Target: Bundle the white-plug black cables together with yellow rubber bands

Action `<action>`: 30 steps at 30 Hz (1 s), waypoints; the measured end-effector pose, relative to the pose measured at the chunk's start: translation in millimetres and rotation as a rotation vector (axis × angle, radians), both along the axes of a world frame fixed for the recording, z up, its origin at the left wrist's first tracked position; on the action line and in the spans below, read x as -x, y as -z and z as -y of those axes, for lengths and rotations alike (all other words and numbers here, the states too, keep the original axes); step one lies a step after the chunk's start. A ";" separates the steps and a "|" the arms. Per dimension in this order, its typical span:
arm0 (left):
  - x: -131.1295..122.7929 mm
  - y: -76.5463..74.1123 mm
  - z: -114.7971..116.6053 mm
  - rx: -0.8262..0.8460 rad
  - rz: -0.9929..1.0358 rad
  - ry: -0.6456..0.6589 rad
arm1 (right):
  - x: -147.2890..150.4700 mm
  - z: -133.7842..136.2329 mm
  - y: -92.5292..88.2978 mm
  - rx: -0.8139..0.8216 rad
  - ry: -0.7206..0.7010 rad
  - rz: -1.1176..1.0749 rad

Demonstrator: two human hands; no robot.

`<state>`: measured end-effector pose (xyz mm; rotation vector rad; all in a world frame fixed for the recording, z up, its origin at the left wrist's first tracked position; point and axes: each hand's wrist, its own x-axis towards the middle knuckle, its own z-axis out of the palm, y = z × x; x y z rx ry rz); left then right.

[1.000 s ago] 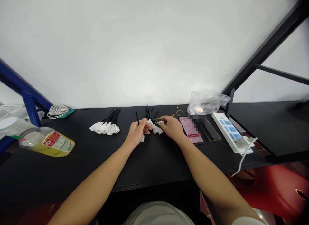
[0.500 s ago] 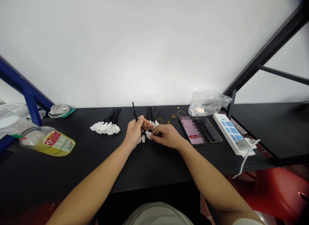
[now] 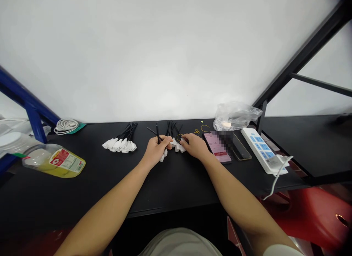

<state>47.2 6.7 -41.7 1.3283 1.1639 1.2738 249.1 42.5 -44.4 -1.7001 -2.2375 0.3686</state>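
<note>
My left hand (image 3: pixel 154 150) is closed around a few short black cables with white connectors (image 3: pixel 162 156); their black ends stick up above the fist and the white ends hang below it. Just to its right, my right hand (image 3: pixel 194 146) has its fingers bent and pinched at the white end of a cable in a small middle bunch (image 3: pixel 177 147). Part of that bunch is hidden behind the fingers. Farther left lies a larger bunch of the same cables (image 3: pixel 121 145), white ends toward me. A yellow rubber band (image 3: pixel 179 137) lies by my right fingertips.
More yellow rubber bands (image 3: pixel 197 131) lie behind my right hand. To the right are a lit phone (image 3: pixel 217 147), a second dark phone (image 3: pixel 242 147), a clear plastic bag (image 3: pixel 236 114) and a power strip (image 3: pixel 260 147). A bottle of yellow liquid (image 3: pixel 64 162) and a coiled white cable (image 3: pixel 66 126) are at left.
My right hand has moved slightly right and back, from beside my left hand to the middle bunch. The cables in my left hand have tilted and now cross.
</note>
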 end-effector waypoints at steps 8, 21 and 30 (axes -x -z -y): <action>-2.2 1.7 -3.2 0.113 0.160 0.004 | -0.1 2.3 -8.1 -0.126 0.083 -0.420; -9.3 -5.1 6.7 -0.021 0.167 0.061 | 25.0 38.3 -17.5 -0.012 -0.572 -0.150; -10.2 -2.9 9.9 -0.077 0.165 -0.008 | 28.5 35.5 -11.8 -0.077 -0.479 0.039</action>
